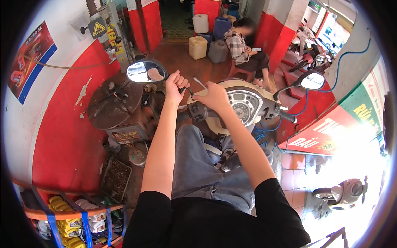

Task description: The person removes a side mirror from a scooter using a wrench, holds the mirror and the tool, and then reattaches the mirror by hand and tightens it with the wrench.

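My left hand (175, 87) grips the black stem (184, 89) of the left mirror (147, 71), just below the oval mirror head. To its right, my right hand (212, 97) has its fingers closed round a slim silver tool, probably a wrench (199, 82), with the thumb low near the mirror's base. Under both hands is the cream scooter's handlebar cover, with a round chrome-rimmed dashboard (242, 111) and left switch block (197, 110). The right mirror (313, 81) stands on its stem at the other end.
A seated person (244, 53) holds a phone beside plastic jerrycans (197, 47). A rusty machine (113, 103) and parts tray (115, 180) stand left, above a bottle rack (66, 211). Blue hoses (260, 132) lie right, near a signboard (310, 136) and parked scooter (343, 194).
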Demonstrator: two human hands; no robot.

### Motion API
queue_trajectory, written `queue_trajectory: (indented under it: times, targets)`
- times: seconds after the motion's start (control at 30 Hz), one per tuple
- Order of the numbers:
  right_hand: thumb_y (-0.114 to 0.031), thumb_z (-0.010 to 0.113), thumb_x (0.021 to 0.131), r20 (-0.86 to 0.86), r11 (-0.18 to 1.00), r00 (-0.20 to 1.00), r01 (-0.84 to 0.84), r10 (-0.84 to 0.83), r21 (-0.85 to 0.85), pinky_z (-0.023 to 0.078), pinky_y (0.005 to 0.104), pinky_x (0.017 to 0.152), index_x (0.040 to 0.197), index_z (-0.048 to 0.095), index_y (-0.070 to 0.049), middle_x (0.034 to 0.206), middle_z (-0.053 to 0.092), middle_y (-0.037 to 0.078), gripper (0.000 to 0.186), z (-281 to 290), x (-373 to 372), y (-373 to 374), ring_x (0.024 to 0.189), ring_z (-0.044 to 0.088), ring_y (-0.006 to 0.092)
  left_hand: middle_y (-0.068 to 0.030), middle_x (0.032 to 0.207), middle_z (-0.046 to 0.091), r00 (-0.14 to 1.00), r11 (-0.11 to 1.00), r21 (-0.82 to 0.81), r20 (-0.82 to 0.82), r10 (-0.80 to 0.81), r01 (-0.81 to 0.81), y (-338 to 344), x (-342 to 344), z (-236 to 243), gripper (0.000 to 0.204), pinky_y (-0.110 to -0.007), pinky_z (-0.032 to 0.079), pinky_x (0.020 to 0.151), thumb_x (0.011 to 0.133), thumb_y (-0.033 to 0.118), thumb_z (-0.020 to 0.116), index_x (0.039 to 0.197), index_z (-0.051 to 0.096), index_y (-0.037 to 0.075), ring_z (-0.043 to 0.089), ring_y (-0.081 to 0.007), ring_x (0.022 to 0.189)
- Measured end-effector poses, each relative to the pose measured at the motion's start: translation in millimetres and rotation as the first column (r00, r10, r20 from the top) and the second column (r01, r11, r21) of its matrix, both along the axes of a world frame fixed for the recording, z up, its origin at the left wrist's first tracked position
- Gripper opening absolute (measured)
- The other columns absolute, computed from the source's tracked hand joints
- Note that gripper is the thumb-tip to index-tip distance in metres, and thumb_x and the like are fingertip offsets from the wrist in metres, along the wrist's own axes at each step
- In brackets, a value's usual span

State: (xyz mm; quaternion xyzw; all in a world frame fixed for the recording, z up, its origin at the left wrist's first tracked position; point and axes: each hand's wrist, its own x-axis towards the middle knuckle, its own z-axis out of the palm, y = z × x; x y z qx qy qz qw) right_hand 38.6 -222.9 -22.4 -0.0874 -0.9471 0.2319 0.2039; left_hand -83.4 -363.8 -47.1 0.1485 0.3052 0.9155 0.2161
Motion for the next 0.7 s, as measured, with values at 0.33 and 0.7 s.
queue_trajectory:
  times: [0.33,0.7]
  targets:
    - [-0.028,0.083,0.07,0.036,0.98,0.996,0.087,-0.082,-0.177,0.054,0.045,0.075,0.079,0.066,0.0,0.083,0.069,0.02,0.034,-23,-25,-32,0.084,0.068,0.0387,0.0031,0.052,0.017,1.0,0.999,-0.05,0.011,0.011,-0.01,1,4,0,0.051,-0.031,0.032,0.06,0.092,0.026,0.054,0.056,0.019,0.019,0.025,-0.0126,0.051]
    - [-0.023,0.067,0.083,0.012,0.984,1.0,-0.012,0.014,-0.179,0.051,0.0488,0.077,0.089,0.063,0.003,0.088,0.067,0.026,0.027,-30,-1,-11,0.09,0.064,0.0434,0.0034,0.052,0.017,1.0,1.0,-0.004,-0.002,-0.017,0.017,-1,4,1,0.05,-0.031,0.031,0.058,0.091,0.025,0.054,0.055,0.019,0.02,0.024,-0.0122,0.05]
